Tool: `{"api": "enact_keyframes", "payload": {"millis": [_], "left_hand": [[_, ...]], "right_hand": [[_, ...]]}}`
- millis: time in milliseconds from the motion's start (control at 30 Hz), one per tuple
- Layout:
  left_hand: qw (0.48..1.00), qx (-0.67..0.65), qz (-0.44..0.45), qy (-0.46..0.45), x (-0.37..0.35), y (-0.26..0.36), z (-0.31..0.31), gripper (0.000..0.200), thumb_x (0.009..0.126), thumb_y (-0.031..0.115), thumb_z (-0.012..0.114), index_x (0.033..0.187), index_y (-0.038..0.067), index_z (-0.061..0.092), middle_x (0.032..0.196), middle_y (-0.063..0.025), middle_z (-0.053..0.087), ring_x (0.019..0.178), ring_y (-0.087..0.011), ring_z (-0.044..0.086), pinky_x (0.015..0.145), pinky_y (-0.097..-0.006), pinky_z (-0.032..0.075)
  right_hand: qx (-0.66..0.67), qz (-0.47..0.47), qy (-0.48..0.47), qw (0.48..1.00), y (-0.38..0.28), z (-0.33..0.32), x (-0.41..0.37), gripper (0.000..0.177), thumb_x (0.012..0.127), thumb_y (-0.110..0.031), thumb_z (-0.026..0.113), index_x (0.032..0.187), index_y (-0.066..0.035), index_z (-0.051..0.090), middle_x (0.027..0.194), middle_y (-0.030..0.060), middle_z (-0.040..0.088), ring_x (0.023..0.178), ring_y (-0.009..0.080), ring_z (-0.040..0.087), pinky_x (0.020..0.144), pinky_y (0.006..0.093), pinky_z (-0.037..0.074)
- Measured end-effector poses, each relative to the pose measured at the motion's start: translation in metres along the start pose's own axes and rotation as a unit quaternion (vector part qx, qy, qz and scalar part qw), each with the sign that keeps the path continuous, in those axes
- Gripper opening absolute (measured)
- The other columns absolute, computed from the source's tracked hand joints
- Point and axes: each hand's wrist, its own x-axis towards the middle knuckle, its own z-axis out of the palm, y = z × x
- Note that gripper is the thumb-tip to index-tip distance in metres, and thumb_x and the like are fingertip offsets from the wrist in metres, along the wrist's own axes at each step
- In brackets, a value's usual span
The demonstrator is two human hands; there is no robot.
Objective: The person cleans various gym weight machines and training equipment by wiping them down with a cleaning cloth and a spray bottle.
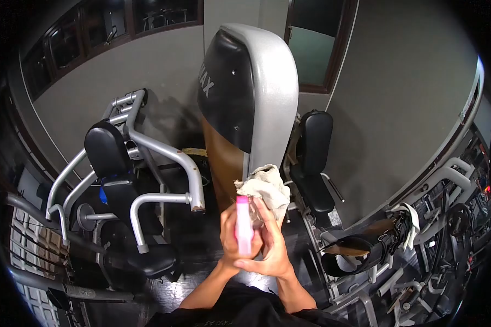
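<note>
In front of my body, my left hand (231,240) is closed around a pink and white bottle (244,228), which looks like a spray bottle seen from above. Close against it on the right, my right hand (274,252) has its fingers bent around a crumpled off-white cloth (268,188), with the thumb near the bottle's lower end. The cloth bunches above the fingertips, just in front of a tall silver and black machine column (275,82). The bottle's lower part is hidden by the hands.
A gym machine with a black seat (153,259) and silver arms (161,199) stands at left. Right of the column is another black padded seat (312,192). A light cloth (412,226) hangs over equipment farther right, among racks and bars.
</note>
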Motion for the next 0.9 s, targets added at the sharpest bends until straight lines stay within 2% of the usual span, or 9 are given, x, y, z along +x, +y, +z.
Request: {"api": "enact_keyframes", "payload": {"millis": [67,167,200,267,500,567,633,833,900], "left_hand": [[0.998,-0.057,-0.037,0.003,-0.002,-0.01,-0.003,0.051,0.076,0.014,0.065,0.119,-0.005,0.048,0.112,-0.0219,0.053,0.102,-0.0362,0.054,0.087,-0.0409,0.045],[0.99,-0.137,-0.045,-0.005,0.01,-0.001,-0.011,0.053,0.076,0.008,0.062,0.123,-0.009,0.044,0.118,-0.0202,0.047,0.109,-0.032,0.052,0.096,-0.0387,0.041],[0.995,-0.059,-0.023,-0.082,0.012,0.002,-0.027,0.056,0.077,0.003,0.059,0.127,-0.01,0.039,0.121,-0.0195,0.044,0.113,-0.0305,0.05,0.1,-0.0381,0.038],[0.962,-0.248,-0.079,-0.087,0.008,0.004,-0.033,0.049,0.078,-0.004,0.054,0.124,-0.008,0.039,0.117,-0.0187,0.047,0.115,-0.0306,0.052,0.1,-0.0396,0.039],[0.938,-0.304,-0.106,-0.125,0.006,0.02,-0.064,0.04,0.085,-0.004,0.049,0.121,-0.003,0.032,0.112,-0.0184,0.049,0.103,-0.0274,0.06,0.092,-0.0391,0.046],[0.961,-0.235,-0.088,-0.115,0.023,0.024,-0.07,0.04,0.084,-0.005,0.052,0.12,-0.003,0.034,0.108,-0.0162,0.051,0.086,-0.0182,0.064,0.081,-0.0321,0.05],[0.948,-0.262,-0.158,-0.084,0.039,0.032,-0.071,0.037,0.082,-0.006,0.057,0.116,-0.005,0.042,0.1,-0.0133,0.054,0.079,-0.014,0.062,0.074,-0.0271,0.05],[0.985,-0.173,-0.007,-0.02,0.09,0.024,-0.063,0.029,0.082,-0.004,0.061,0.11,-0.005,0.052,0.092,-0.0077,0.057,0.067,-0.0092,0.056,0.063,-0.0229,0.048],[0.973,-0.226,-0.038,-0.019,0.104,0.035,-0.06,0.028,0.084,-0.003,0.06,0.111,-0.003,0.052,0.091,-0.0058,0.057,0.066,-0.0066,0.055,0.061,-0.0223,0.048]], "right_hand": [[0.133,0.021,0.009,0.991,0.004,0.001,-0.002,0.113,0.057,-0.013,0.085,0.143,0.007,0.015,0.146,0.0195,0.02,0.136,0.0282,0.025,0.111,0.0372,0.019],[0.24,-0.046,0.175,0.954,0.019,-0.003,-0.002,0.103,0.068,-0.03,0.076,0.143,0.008,0.016,0.147,0.0171,0.023,0.135,0.0276,0.027,0.112,0.0399,0.02],[0.228,-0.046,0.197,0.952,0.02,-0.009,-0.003,0.103,0.068,-0.037,0.073,0.143,0.006,0.017,0.146,0.0169,0.025,0.135,0.0276,0.028,0.112,0.0406,0.021],[0.202,-0.036,0.235,0.95,0.021,-0.022,-0.009,0.101,0.069,-0.047,0.065,0.144,0.002,0.019,0.145,0.0171,0.028,0.134,0.028,0.03,0.112,0.0412,0.021],[0.168,-0.047,0.35,0.92,0.038,-0.047,-0.05,0.072,0.083,-0.035,0.047,0.144,-0.003,0.026,0.143,0.0172,0.035,0.13,0.0275,0.037,0.109,0.0391,0.028],[0.153,-0.051,0.382,0.91,0.04,-0.061,-0.065,0.068,0.084,-0.034,0.045,0.143,-0.004,0.028,0.143,0.0168,0.034,0.13,0.0271,0.037,0.109,0.0379,0.028],[0.14,-0.064,0.401,0.903,0.035,-0.069,-0.075,0.067,0.084,-0.032,0.045,0.143,-0.004,0.029,0.145,0.0134,0.034,0.131,0.0267,0.037,0.109,0.0383,0.028],[0.101,-0.08,0.438,0.89,0.034,-0.084,-0.107,0.064,0.086,-0.03,0.045,0.142,-0.003,0.031,0.143,0.0124,0.037,0.13,0.0254,0.038,0.108,0.0376,0.03],[0.126,-0.085,0.452,0.879,0.032,-0.081,-0.109,0.062,0.084,-0.023,0.042,0.14,0.003,0.031,0.14,0.0181,0.038,0.128,0.0265,0.04,0.107,0.0368,0.03]]}}
